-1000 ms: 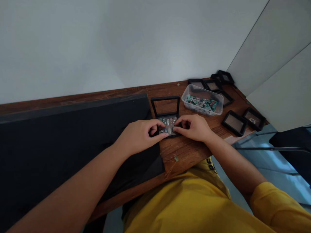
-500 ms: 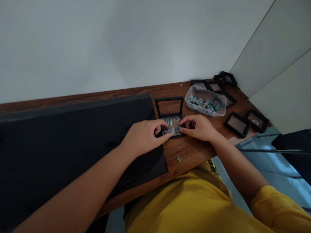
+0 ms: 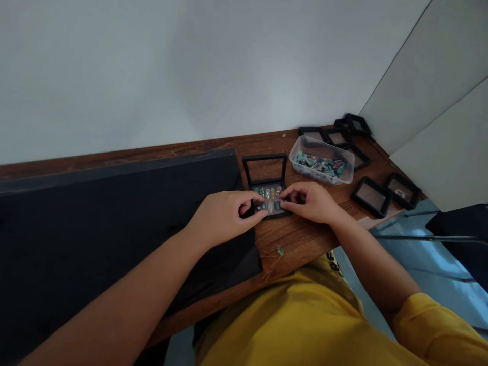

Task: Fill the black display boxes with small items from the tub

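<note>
A small black display case [image 3: 266, 181] stands with its framed lid raised. Inside lie what look like press-on nails [image 3: 271, 207] in two rows, some sparkly and some dark bluish. My left hand [image 3: 223, 213] reaches over the case's left side. Its thumb and index finger are apart, their tips at the nails of the front row, and the other fingers curl under. At the case's right side is my right hand [image 3: 312, 202], its thumb and index finger drawn close together by the dark nails. Whatever lies between those two fingertips is too small to make out.
Behind my right hand, a clear plastic tub [image 3: 346, 178] holds many teal and multicoloured pieces. Several black framed cases [image 3: 371, 196] lie to the right and back. A black mat [image 3: 114, 244] covers the left of the wooden table [image 3: 293, 239]. A pale wall rises behind.
Both hands stay at the display case with almost the same pose. The left fingertips have shifted very slightly to the left. The view has moved a touch.
</note>
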`<control>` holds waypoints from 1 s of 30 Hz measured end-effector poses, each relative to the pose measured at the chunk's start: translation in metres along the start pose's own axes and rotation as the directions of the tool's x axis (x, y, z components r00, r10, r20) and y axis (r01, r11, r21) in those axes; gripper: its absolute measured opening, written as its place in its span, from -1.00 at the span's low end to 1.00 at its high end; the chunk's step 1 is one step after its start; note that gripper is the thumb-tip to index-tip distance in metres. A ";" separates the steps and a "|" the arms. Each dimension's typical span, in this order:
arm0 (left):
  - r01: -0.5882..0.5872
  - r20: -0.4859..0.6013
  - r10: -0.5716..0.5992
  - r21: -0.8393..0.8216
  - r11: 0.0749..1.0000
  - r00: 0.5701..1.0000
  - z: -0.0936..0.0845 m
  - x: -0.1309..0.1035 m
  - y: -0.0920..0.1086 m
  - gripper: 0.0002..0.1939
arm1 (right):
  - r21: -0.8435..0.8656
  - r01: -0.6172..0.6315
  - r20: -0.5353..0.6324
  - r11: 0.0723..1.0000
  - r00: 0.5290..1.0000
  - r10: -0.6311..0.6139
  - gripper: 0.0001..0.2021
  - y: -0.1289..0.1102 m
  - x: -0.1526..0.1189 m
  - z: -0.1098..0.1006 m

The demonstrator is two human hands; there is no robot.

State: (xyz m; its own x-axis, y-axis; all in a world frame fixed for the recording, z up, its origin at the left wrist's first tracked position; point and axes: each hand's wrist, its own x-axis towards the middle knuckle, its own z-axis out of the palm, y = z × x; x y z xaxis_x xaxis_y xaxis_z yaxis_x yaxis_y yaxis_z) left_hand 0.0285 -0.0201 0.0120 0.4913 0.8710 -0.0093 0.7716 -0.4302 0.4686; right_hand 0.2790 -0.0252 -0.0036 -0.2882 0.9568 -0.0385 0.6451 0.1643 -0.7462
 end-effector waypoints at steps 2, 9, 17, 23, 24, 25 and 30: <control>-0.002 0.002 0.002 -0.001 1.000 1.000 0.000 0.000 0.000 -0.65 | -0.007 -0.005 0.005 1.000 1.000 0.005 -0.81 -0.001 0.000 -0.001; 0.013 0.028 -0.012 -0.020 1.000 1.000 -0.001 0.000 0.000 -0.62 | 0.011 0.017 0.010 1.000 1.000 -0.017 -0.81 0.000 -0.001 -0.001; 0.007 0.027 -0.006 -0.047 0.999 1.000 -0.001 0.001 -0.005 -0.55 | 0.139 0.068 -0.029 0.988 0.998 -0.064 -0.79 0.006 0.000 0.002; -0.059 -0.177 0.036 -0.127 0.990 0.984 -0.005 -0.001 -0.012 -0.57 | 0.157 0.316 -0.382 0.935 0.893 -0.238 -0.77 -0.001 -0.004 0.001; -0.073 -0.246 0.035 -0.148 0.986 0.969 -0.006 -0.002 -0.012 -0.59 | 0.084 0.381 -0.463 0.921 0.833 -0.303 -0.78 -0.006 -0.005 -0.002; -0.090 -0.317 0.033 -0.168 0.982 0.948 -0.006 -0.002 -0.013 -0.62 | -0.009 0.441 -0.520 0.897 0.764 -0.381 -0.81 -0.013 -0.005 -0.006; -0.149 -0.626 -0.002 -0.190 0.970 0.780 -0.005 -0.001 -0.016 -0.76 | -0.460 0.475 -0.376 0.750 0.661 -0.649 -0.69 -0.050 0.015 -0.036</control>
State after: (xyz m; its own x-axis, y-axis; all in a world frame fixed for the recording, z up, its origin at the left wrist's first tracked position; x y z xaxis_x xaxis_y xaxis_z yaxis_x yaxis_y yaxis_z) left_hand 0.0137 -0.0125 0.0091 0.1282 0.8288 0.5446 0.5989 -0.5024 0.6237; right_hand 0.2681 -0.0100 0.0569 -0.3435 0.6163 0.7086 0.6728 0.6879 -0.2722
